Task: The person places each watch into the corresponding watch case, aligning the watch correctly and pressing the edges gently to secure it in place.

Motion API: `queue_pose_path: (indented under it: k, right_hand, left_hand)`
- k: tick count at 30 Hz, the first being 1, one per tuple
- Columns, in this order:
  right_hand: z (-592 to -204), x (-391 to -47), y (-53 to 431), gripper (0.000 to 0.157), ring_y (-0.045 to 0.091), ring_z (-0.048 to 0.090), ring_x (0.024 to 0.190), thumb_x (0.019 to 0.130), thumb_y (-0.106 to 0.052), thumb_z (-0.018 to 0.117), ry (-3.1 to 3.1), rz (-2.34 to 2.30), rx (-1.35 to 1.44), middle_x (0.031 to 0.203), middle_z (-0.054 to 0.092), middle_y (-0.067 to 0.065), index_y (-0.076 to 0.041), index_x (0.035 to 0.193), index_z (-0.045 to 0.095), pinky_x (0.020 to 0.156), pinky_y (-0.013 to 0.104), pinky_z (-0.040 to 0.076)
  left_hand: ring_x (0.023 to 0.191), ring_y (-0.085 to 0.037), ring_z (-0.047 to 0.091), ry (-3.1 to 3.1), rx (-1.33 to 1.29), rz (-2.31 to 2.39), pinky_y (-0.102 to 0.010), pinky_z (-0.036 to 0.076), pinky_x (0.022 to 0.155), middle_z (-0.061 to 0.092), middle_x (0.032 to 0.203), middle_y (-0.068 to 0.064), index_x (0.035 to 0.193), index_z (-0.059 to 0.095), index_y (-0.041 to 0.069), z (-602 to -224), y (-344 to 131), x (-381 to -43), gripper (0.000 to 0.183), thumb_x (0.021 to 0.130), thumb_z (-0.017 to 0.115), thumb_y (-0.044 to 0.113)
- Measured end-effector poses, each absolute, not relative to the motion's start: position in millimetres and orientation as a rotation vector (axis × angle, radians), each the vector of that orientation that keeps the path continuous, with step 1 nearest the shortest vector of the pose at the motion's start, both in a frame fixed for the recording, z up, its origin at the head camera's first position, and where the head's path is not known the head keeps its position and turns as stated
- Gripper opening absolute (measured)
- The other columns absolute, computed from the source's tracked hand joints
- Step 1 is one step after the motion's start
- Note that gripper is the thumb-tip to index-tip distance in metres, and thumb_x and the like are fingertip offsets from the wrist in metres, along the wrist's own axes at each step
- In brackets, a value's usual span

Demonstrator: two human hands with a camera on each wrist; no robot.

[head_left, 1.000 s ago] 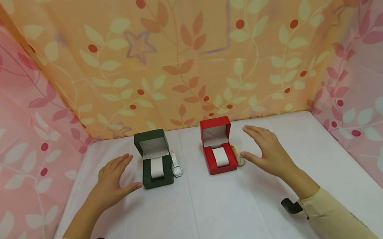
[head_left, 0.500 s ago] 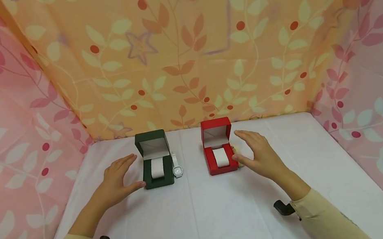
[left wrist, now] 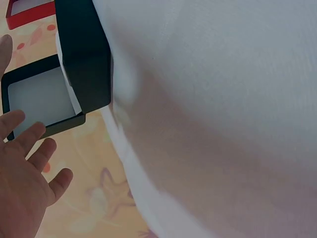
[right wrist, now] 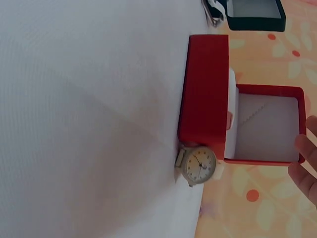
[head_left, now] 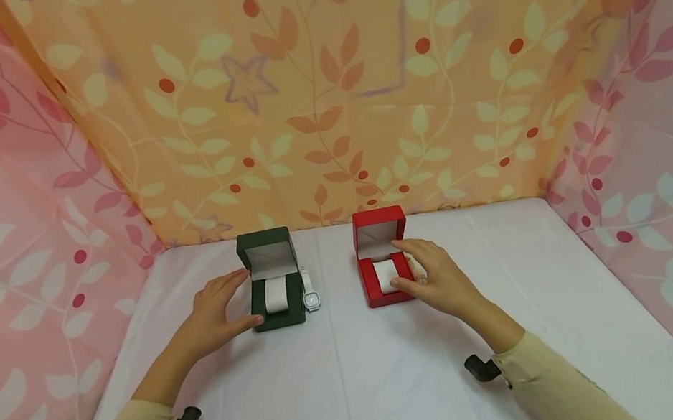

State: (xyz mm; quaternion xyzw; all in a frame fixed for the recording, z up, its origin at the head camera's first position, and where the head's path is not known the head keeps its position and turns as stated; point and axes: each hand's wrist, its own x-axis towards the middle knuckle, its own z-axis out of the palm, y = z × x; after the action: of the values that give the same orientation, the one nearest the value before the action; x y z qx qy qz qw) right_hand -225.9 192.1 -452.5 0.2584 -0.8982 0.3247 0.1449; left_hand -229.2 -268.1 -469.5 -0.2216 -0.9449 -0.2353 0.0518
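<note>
On the white table stand two watch boxes with lids raised, a dark green box (head_left: 280, 320) and, to its right, a red box (head_left: 382, 299). Each has a white cushion inside. My left hand (head_left: 212, 321) hovers at the green box's left side, thumb and fingers spread apart. Over the right part of the red box reaches my right hand (head_left: 442, 285), fingers extended; contact cannot be made out. A silver watch (head_left: 312, 301) lies against the green box's right side. The other watch (right wrist: 199, 165), round with a pale dial, is beside the red box, partly hidden by my right hand in the head view.
A white cloth covers the table (head_left: 338, 398). Behind it hangs an orange leaf-patterned curtain (head_left: 307, 98), and pink patterned cloths (head_left: 10, 251) flank both sides. Dark wrist cameras (head_left: 482, 367) jut from both sleeves.
My right hand has moved left, from beside the watch to over the red box's right side. My left hand has shifted slightly right, closer to the green box. Boxes and silver watch stay put.
</note>
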Motion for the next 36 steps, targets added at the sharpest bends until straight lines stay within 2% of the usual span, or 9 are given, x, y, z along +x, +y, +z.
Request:
queue_pose_path:
  k: [6, 14, 24, 29, 36]
  right_hand:
    - [-455, -228, 182, 0.068, 0.031, 0.048, 0.137, 0.087, -0.033, 0.083, -2.570, 0.971, 0.786, 0.145, 0.058, 0.008, -0.011, 0.145, 0.056, 0.116, 0.058, 0.033]
    - [-460, -233, 171, 0.064, 0.026, 0.047, 0.136, 0.089, -0.036, 0.080, -2.622, 1.007, 0.775, 0.144, 0.058, 0.002, -0.016, 0.145, 0.056, 0.116, 0.055, 0.035]
    - [-463, -241, 154, 0.061, 0.024, 0.052, 0.132, 0.087, -0.033, 0.083, -2.636, 1.004, 0.814, 0.139, 0.061, 0.004, -0.010, 0.139, 0.061, 0.112, 0.053, 0.042]
    - [-463, -244, 144, 0.060, 0.025, 0.053, 0.131, 0.087, -0.033, 0.083, -2.651, 0.990, 0.819, 0.137, 0.063, 0.005, -0.011, 0.138, 0.062, 0.114, 0.054, 0.040]
    - [-461, -248, 129, 0.061, 0.026, 0.053, 0.133, 0.088, -0.043, 0.080, -2.760, 0.898, 0.769, 0.139, 0.063, 0.004, -0.018, 0.140, 0.062, 0.112, 0.054, 0.043]
  left_hand:
    - [0.144, -0.041, 0.033, -2.904, -0.668, -0.705, -0.071, 0.025, 0.109, 0.042, 0.159, -0.015, 0.156, 0.041, 0.009, -473, -264, -234, 0.096, 0.082, 0.081, 0.055]
    - [0.141, -0.042, 0.037, -2.908, -0.668, -0.687, -0.071, 0.028, 0.107, 0.046, 0.156, -0.017, 0.155, 0.043, 0.008, -480, -262, -241, 0.092, 0.084, 0.080, 0.054]
    - [0.142, -0.042, 0.036, -2.924, -0.667, -0.726, -0.068, 0.028, 0.107, 0.046, 0.156, -0.017, 0.154, 0.045, 0.010, -483, -260, -248, 0.090, 0.084, 0.081, 0.051]
    - [0.143, -0.042, 0.035, -2.941, -0.658, -0.738, -0.068, 0.027, 0.108, 0.046, 0.156, -0.018, 0.154, 0.044, 0.010, -483, -260, -249, 0.089, 0.084, 0.081, 0.051]
    - [0.143, -0.041, 0.035, -2.946, -0.656, -0.737, -0.067, 0.027, 0.108, 0.046, 0.155, -0.018, 0.153, 0.046, 0.009, -486, -259, -252, 0.088, 0.083, 0.084, 0.046]
